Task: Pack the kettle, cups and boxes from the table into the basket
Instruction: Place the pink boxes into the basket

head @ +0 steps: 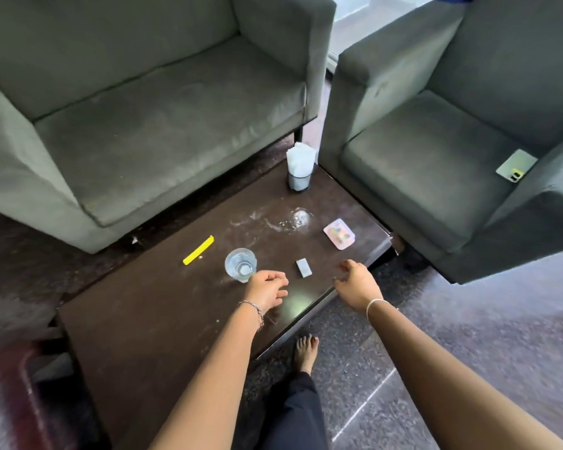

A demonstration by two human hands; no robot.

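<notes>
A clear glass cup (240, 265) stands on the dark wooden table (150, 319). A second clear glass (300, 217) sits farther back, faint against the wood. A small grey box (303, 267) lies between my hands, and a flat pink box (339, 233) lies near the table's right edge. My left hand (267, 289) hovers just right of the near cup, fingers loosely curled, holding nothing. My right hand (356, 284) is over the table's front edge, fingers apart and empty. No kettle or basket is in view.
A yellow strip (198, 250) lies left of the cup. A dark holder with white napkins (300, 167) stands at the table's far end. Grey armchairs flank the table, the left one (127, 118) and the right one (452, 141), which has a phone (515, 165) on its seat. My bare foot (305, 352) is on the floor.
</notes>
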